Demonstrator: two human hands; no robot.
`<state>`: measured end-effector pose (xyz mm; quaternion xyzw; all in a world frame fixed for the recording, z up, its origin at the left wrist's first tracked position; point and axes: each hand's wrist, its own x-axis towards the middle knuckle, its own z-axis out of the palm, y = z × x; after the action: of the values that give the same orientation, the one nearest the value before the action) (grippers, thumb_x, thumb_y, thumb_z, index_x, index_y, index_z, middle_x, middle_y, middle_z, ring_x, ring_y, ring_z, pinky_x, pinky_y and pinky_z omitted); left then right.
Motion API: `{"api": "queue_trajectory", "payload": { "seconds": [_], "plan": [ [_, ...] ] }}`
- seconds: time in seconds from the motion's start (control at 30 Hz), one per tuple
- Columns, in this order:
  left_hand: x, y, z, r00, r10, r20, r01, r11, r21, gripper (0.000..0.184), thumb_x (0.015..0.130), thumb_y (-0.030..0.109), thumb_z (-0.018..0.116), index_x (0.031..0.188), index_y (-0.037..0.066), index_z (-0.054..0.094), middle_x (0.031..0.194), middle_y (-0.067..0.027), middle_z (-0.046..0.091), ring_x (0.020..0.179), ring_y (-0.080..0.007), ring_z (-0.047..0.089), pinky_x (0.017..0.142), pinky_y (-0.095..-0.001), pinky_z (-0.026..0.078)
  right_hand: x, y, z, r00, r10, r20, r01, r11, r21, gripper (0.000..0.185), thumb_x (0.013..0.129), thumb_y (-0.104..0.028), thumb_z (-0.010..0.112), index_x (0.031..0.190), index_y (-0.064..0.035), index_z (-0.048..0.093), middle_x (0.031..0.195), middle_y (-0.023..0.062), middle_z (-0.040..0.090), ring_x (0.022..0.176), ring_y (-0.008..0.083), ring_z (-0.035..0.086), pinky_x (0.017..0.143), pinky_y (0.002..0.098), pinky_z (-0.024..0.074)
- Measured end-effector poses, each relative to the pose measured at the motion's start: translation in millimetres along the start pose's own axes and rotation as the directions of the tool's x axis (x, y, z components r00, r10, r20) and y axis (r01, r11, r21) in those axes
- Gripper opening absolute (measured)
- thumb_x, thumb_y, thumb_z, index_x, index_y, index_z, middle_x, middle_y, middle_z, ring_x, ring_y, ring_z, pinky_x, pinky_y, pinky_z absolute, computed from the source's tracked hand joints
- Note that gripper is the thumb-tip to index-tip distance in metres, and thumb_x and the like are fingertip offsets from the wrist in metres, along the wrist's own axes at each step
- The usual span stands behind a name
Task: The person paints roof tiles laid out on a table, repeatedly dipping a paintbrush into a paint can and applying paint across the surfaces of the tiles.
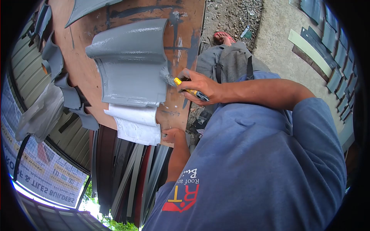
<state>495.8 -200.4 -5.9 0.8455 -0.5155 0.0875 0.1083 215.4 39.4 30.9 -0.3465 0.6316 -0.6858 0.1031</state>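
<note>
My right hand (200,86) is closed around a paintbrush (178,81) with a yellow and black handle. The brush's grey-wet bristles meet the near edge of a curved roof tile (133,63), which shines with wet grey paint. This tile lies on a paint-smeared wooden board (181,27). Beside it, partly covered, is a whitish curved tile (137,127) with patchy grey marks. My left hand (173,135) rests at the board's corner next to the whitish tile, fingers curled in, with nothing visible in them. Grey paint marks the fingers of both hands.
Another grey tile (88,9) lies at the board's far end. Several grey tile pieces (71,92) line its left side. Long metal strips (131,169) stand below the board. Gravel (231,17) and concrete (279,42) lie to the right, with more tiles (329,34) beyond.
</note>
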Motion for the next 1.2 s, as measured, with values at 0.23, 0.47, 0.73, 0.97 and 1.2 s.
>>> {"api": "queue_trajectory", "payload": {
  "seconds": [0.23,0.47,0.73,0.97,1.2],
  "plan": [
    [3,0,-3,1.0,0.006,0.004,-0.006,0.999,0.032,0.07,0.097,0.057,0.052,0.137,0.0,0.056,0.132,-0.0266,0.061,0.122,-0.0465,0.061,0.1,-0.0617,0.047,-6,0,-23,0.981,0.185,-0.066,-0.161,0.948,0.274,0.032,0.093,0.002,0.07,0.122,-0.0061,0.06,0.114,0.0139,0.055,0.085,0.0187,0.064,0.061,0.0288,0.0537],
    [-12,5,-5,0.996,0.078,-0.039,-0.077,0.997,0.03,0.068,0.097,0.057,0.052,0.139,0.003,0.055,0.132,-0.0263,0.061,0.122,-0.0468,0.062,0.099,-0.0615,0.048,-6,-2,17,0.987,0.13,-0.089,-0.125,0.99,0.066,0.021,0.093,-0.008,0.072,0.111,-0.004,0.064,0.118,0.0203,0.052,0.106,0.037,0.057,0.092,0.0412,0.0484],
    [-5,5,-3,0.998,0.053,-0.027,-0.052,0.998,0.03,0.067,0.099,0.056,0.051,0.139,0.002,0.055,0.133,-0.0269,0.061,0.122,-0.0466,0.062,0.099,-0.0615,0.049,-12,1,40,0.981,0.072,0.182,-0.123,0.95,0.287,0.022,0.098,-0.014,0.068,0.117,-0.0038,0.063,0.11,0.0194,0.05,0.099,0.037,0.055,0.082,0.0454,0.0465],
    [-6,3,3,0.999,0.027,-0.037,-0.026,0.999,0.025,0.066,0.099,0.055,0.051,0.136,0.0,0.056,0.131,-0.0276,0.062,0.121,-0.0471,0.062,0.098,-0.0614,0.05,1,17,9,0.773,-0.306,0.556,0.333,0.941,0.055,0.033,0.086,-0.01,0.069,0.118,-0.0094,0.064,0.124,0.021,0.05,0.113,0.0392,0.054,0.087,0.0488,0.0535],
    [-1,2,-2,1.0,0.014,0.002,-0.014,0.999,-0.046,0.065,0.096,0.054,0.057,0.13,-0.002,0.06,0.128,-0.0295,0.062,0.12,-0.0486,0.062,0.099,-0.0613,0.049,13,23,-17,0.876,-0.055,0.479,0.165,0.968,-0.191,0.036,0.084,-0.014,0.067,0.12,-0.0123,0.063,0.13,0.0187,0.05,0.125,0.0388,0.052,0.082,0.0471,0.0582]
  ]
}}
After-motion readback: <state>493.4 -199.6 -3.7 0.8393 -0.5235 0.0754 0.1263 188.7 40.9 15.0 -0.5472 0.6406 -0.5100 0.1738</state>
